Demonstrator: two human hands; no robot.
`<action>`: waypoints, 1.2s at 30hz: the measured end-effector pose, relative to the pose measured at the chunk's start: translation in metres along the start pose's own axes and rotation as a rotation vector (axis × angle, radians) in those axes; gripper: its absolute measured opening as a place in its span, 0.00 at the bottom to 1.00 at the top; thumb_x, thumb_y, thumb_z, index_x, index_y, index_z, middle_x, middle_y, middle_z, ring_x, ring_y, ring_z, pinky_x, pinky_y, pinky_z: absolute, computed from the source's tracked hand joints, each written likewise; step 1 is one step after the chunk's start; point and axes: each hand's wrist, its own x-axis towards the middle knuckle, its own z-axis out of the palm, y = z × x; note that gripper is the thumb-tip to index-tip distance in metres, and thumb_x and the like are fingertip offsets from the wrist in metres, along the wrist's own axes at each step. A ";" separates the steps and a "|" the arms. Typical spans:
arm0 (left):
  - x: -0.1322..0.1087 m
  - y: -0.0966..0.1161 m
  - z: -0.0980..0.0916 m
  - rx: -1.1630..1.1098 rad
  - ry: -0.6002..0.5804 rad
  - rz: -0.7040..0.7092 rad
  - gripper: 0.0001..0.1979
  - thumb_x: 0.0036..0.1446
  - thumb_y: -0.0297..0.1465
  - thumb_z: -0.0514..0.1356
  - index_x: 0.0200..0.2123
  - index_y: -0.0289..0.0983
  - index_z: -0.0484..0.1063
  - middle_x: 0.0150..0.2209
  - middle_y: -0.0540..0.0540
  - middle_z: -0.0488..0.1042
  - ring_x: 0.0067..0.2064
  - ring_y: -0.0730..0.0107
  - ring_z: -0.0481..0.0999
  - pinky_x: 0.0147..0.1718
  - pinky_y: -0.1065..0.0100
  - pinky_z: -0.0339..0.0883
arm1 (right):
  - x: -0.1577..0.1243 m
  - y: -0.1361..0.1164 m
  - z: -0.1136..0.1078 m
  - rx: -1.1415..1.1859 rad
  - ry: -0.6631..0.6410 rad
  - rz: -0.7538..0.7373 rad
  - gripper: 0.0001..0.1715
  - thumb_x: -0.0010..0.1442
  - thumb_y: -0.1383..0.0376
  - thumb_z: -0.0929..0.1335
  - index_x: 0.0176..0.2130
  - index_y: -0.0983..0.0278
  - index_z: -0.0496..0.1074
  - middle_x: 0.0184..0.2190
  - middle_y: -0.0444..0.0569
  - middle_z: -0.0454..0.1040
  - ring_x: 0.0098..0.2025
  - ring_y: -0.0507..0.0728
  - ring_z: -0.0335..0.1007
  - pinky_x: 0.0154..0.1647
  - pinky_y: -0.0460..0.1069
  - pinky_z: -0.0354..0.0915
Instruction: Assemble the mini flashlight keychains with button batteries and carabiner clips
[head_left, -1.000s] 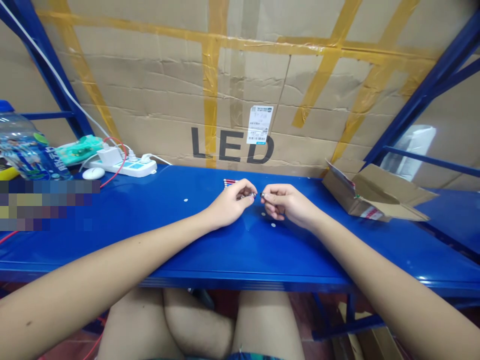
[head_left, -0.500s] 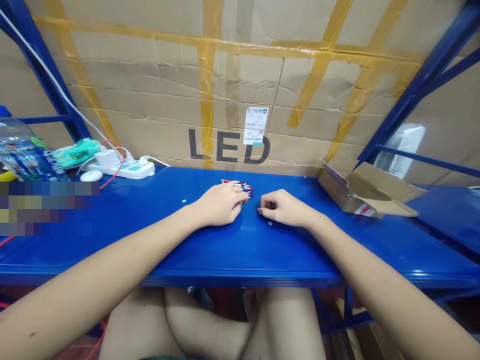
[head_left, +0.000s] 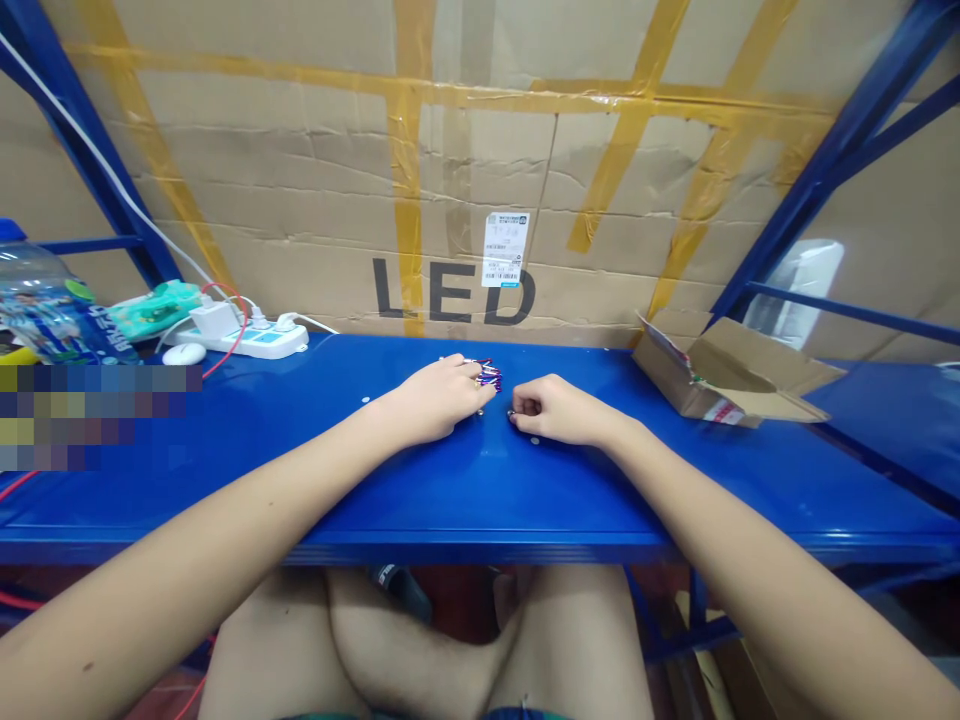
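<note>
Several small red, white and blue strips [head_left: 489,374] lie in a bunch near the middle of the blue table. Over the near left part of the bunch rests my left hand [head_left: 444,398], palm down, its fingers spread on the strips and partly hiding them. A tiny object [head_left: 481,412] lies on the table just below its fingertips. To the right, my right hand [head_left: 551,409] is curled with thumb and forefinger pinched together. A small dark thing shows at those fingertips, too small to name. The two hands are apart.
The blue table [head_left: 465,500] has an open cardboard box [head_left: 694,380] at its right. A power strip [head_left: 262,338] with plugs, a white round item [head_left: 184,355] and a plastic bottle [head_left: 64,310] are at the left. A large carton [head_left: 315,200] marked LED stands behind.
My left hand has shifted slightly, its fingers spreading and uncovering more of the strips and a tiny object below them. My right hand stays pinched in nearly the same place. The view has moved slightly.
</note>
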 end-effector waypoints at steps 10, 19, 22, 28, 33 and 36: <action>-0.015 -0.008 -0.003 -0.103 -0.033 -0.077 0.15 0.59 0.17 0.50 0.36 0.35 0.75 0.36 0.38 0.77 0.45 0.56 0.70 0.41 0.60 0.57 | 0.000 0.003 -0.002 0.053 -0.019 0.058 0.02 0.51 0.68 0.67 0.30 0.63 0.69 0.24 0.43 0.73 0.25 0.52 0.66 0.27 0.47 0.57; -0.019 -0.014 -0.004 -0.101 0.003 -0.078 0.11 0.64 0.22 0.52 0.38 0.34 0.75 0.40 0.39 0.77 0.44 0.58 0.69 0.40 0.61 0.56 | -0.005 0.015 -0.013 0.054 0.193 0.015 0.11 0.52 0.72 0.63 0.37 0.63 0.70 0.28 0.45 0.73 0.30 0.53 0.66 0.33 0.48 0.59; -0.022 -0.017 -0.007 -0.082 -0.027 -0.129 0.10 0.64 0.24 0.54 0.38 0.34 0.76 0.38 0.39 0.77 0.43 0.57 0.70 0.39 0.62 0.57 | -0.008 0.018 -0.019 0.056 0.265 0.015 0.11 0.52 0.72 0.63 0.36 0.63 0.70 0.28 0.45 0.72 0.30 0.54 0.66 0.32 0.48 0.59; -0.026 -0.023 -0.010 -0.217 -0.124 -0.239 0.07 0.61 0.25 0.56 0.35 0.35 0.75 0.35 0.41 0.77 0.37 0.59 0.75 0.36 0.63 0.61 | -0.016 0.016 -0.038 0.066 0.474 0.056 0.10 0.51 0.71 0.62 0.32 0.63 0.71 0.26 0.47 0.72 0.28 0.55 0.66 0.31 0.50 0.60; -0.025 -0.028 -0.012 -0.328 -0.176 -0.304 0.05 0.61 0.27 0.56 0.36 0.36 0.73 0.35 0.42 0.77 0.37 0.59 0.77 0.33 0.64 0.64 | -0.040 0.025 -0.089 0.011 0.612 0.207 0.09 0.52 0.68 0.64 0.33 0.61 0.73 0.28 0.50 0.76 0.30 0.59 0.71 0.33 0.53 0.65; -0.024 -0.031 -0.010 -0.332 -0.218 -0.330 0.05 0.63 0.29 0.56 0.36 0.36 0.71 0.37 0.42 0.77 0.38 0.58 0.77 0.34 0.64 0.65 | -0.063 0.050 -0.140 -0.140 0.638 0.362 0.10 0.52 0.67 0.65 0.33 0.60 0.75 0.31 0.51 0.79 0.34 0.62 0.75 0.37 0.55 0.68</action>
